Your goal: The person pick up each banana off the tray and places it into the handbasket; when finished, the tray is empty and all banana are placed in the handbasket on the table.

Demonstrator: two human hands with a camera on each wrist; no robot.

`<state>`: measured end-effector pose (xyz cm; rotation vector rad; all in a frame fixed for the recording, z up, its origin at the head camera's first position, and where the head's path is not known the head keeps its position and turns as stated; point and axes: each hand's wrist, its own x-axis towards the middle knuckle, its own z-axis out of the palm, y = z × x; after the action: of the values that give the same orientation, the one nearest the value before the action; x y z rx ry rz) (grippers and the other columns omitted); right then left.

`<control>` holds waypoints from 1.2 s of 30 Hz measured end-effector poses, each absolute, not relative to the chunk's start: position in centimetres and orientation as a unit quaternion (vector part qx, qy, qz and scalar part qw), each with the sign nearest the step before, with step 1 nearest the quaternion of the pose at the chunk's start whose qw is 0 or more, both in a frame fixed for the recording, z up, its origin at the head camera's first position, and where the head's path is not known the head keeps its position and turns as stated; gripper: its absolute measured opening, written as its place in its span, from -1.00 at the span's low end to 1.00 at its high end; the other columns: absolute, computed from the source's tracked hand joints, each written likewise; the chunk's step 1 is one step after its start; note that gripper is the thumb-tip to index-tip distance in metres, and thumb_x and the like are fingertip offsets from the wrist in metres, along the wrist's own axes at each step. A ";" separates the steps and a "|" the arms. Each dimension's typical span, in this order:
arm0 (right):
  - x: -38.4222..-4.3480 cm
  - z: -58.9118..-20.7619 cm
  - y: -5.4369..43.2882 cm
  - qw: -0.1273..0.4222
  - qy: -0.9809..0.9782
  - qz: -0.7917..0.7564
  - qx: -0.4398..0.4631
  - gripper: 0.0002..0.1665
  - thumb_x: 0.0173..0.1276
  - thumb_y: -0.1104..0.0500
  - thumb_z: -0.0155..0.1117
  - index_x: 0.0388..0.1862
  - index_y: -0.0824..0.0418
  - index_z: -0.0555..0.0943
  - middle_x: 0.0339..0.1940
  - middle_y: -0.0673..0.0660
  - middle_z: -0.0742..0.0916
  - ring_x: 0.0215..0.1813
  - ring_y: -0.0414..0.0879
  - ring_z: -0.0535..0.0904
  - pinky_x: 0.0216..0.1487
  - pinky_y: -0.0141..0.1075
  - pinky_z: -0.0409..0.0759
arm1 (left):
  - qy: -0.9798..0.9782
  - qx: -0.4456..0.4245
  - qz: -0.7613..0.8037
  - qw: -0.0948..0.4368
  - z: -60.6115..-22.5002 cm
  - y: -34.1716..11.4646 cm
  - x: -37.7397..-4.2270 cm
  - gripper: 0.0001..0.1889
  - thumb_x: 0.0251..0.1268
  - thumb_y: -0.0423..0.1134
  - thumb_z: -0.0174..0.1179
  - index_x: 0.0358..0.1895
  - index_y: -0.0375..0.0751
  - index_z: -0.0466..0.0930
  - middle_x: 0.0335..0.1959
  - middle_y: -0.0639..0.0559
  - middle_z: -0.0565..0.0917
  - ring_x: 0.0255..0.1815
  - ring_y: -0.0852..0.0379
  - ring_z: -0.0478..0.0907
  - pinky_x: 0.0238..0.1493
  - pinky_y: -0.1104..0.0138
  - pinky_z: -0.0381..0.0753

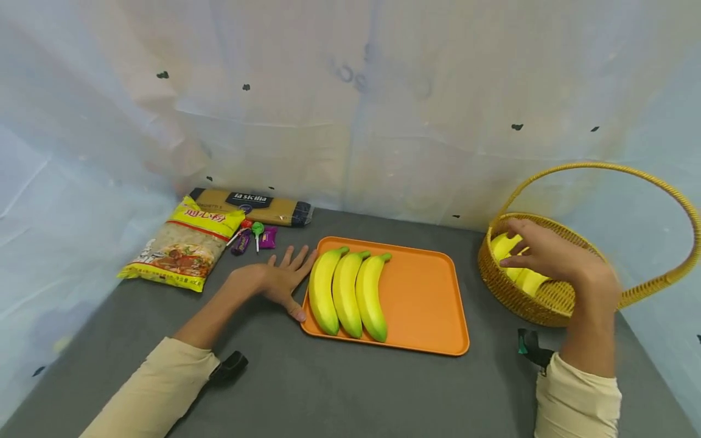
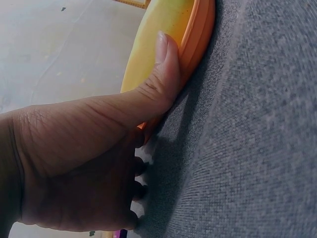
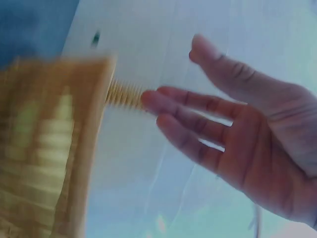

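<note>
Three yellow bananas (image 1: pixel 345 295) lie side by side on the left part of an orange tray (image 1: pixel 421 304), their stems toward the back. At the tray's left edge, my left hand (image 1: pixel 285 283) has its fingers spread. In the left wrist view, the thumb (image 2: pixel 167 62) rests along the tray's rim, beside the nearest banana (image 2: pixel 153 49). My right hand (image 1: pixel 547 249) is over a woven basket (image 1: pixel 509 292) at the right, fingers loosely bent and holding nothing. More bananas (image 1: pixel 531 281) lie inside the basket, partly hidden by that hand.
The basket's tall handle (image 1: pixel 662 176) arches up to the right. At the back left lie a noodle bag (image 1: pixel 183 246), a spaghetti pack (image 1: pixel 257 207), two lollipops (image 1: pixel 256 230) and purple-wrapped sweets (image 1: pixel 268 237). White sheeting (image 1: pixel 350 152) surrounds the grey table (image 1: pixel 350 389).
</note>
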<state>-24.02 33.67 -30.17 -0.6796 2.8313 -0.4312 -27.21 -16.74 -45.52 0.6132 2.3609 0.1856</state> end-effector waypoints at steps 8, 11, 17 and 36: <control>-23.2 -31.5 23.1 0.134 0.915 -0.111 -0.364 -0.27 0.41 0.20 0.45 0.51 0.23 0.43 0.51 0.26 0.52 0.45 0.22 0.52 0.37 0.14 0.56 | 0.909 0.237 0.080 0.333 -45.8 -16.9 -27.2 0.67 -0.32 0.75 0.29 0.66 0.12 -0.74 0.69 -0.03 -0.70 0.71 -0.22 -0.76 0.66 -0.35 -0.44; -23.0 -33.2 19.7 0.153 0.891 -0.087 -0.419 -0.19 0.36 0.26 0.49 0.55 0.17 0.41 0.61 0.22 0.44 0.61 0.22 0.37 0.45 0.14 0.51 | 0.908 0.240 0.081 0.333 -45.5 -16.6 -27.2 0.67 -0.31 0.75 0.28 0.66 0.11 -0.74 0.69 -0.04 -0.70 0.71 -0.22 -0.76 0.66 -0.35 -0.43; -22.7 -36.1 15.5 0.156 0.865 0.009 -0.477 -0.17 0.28 0.28 0.55 0.50 -0.02 0.48 0.48 0.17 0.47 0.34 0.11 0.48 0.30 -0.02 0.58 | 0.908 0.238 0.073 0.337 -46.1 -16.8 -27.5 0.68 -0.33 0.74 0.29 0.66 0.11 -0.74 0.69 -0.03 -0.71 0.70 -0.22 -0.77 0.66 -0.35 -0.43; -24.0 -36.0 17.8 0.152 0.910 0.049 -0.382 -0.42 0.33 0.42 0.44 0.23 -0.05 0.65 0.18 0.09 0.64 0.13 0.07 0.51 0.17 0.00 0.57 | 0.908 0.230 0.081 0.341 -45.6 -16.8 -27.0 0.69 -0.35 0.75 0.30 0.66 0.10 -0.73 0.68 -0.05 -0.73 0.69 -0.23 -0.79 0.64 -0.35 -0.50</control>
<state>-23.97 17.82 -35.95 -1.0968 2.6118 0.1403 -27.04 -16.78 -45.64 0.5979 2.3609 0.2110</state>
